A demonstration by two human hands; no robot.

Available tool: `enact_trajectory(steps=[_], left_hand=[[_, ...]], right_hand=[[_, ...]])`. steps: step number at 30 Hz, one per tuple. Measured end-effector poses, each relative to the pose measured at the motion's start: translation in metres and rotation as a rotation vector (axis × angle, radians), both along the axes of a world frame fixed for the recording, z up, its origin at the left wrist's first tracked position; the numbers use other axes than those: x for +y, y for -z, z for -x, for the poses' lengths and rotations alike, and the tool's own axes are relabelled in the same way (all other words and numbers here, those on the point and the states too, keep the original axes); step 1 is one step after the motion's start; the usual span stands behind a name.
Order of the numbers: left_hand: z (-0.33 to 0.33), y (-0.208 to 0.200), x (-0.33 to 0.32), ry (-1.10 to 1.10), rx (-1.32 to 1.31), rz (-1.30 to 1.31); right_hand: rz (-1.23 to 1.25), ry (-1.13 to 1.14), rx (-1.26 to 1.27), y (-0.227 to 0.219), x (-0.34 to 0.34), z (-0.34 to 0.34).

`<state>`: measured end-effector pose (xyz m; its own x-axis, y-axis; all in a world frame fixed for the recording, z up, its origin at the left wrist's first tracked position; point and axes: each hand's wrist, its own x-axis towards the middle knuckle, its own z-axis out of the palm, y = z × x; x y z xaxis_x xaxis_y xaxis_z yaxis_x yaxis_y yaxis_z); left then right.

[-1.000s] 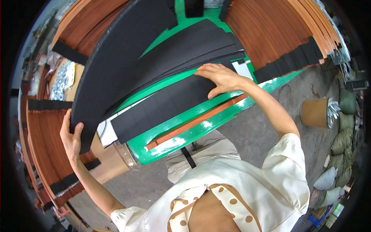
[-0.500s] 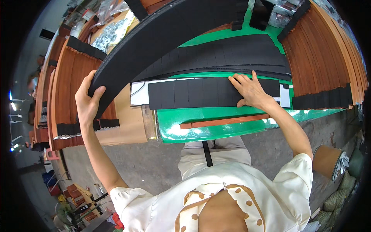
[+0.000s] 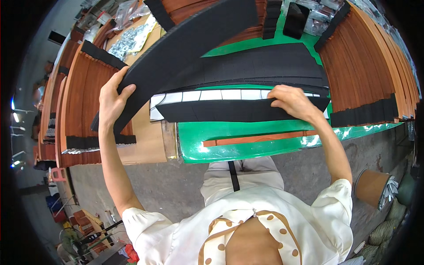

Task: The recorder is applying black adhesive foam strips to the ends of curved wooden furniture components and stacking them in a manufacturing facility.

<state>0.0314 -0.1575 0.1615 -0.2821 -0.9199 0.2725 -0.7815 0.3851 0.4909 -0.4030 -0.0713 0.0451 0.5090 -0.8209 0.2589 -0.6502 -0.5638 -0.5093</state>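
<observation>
My left hand is closed round the near end of a long black foam-like sheet, with the thumb on its face. That sheet rises at a slant over the left of the green table. My right hand pinches the far edge of a black strip, near its right end. This strip is tilted up along its far edge. Beneath it shows a white surface with dark cross lines. Behind lies a pile of black sheets, partly covered by the raised sheet.
A reddish-brown wooden slat lies along the front of the green table. Stacks of brown slats with black ends stand at left and right. A dark phone lies at the back. Metal parts lie back left.
My right hand has gone from lying spread on the black strip to pinching its far edge, now lifted off the white surface. The sheet in my left hand has shifted slightly right and tilted.
</observation>
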Motion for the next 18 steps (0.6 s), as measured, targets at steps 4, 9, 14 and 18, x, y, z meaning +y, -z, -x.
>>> enact_trajectory(steps=[4,9,14,18], left_hand=[[0.011,0.015,-0.015,0.128,-0.088,-0.071],[0.065,0.047,-0.026,0.419,0.0,-0.437],[0.117,0.107,-0.04,0.642,-0.024,-0.719],[0.135,0.141,-0.04,0.619,-0.057,-0.861]], right_hand=[[0.022,-0.025,-0.064,-0.062,0.014,0.022],[-0.142,-0.008,-0.164,-0.093,0.028,0.047],[-0.286,0.073,-0.184,-0.075,0.016,0.046],[-0.484,0.226,-0.161,-0.042,-0.002,0.044]])
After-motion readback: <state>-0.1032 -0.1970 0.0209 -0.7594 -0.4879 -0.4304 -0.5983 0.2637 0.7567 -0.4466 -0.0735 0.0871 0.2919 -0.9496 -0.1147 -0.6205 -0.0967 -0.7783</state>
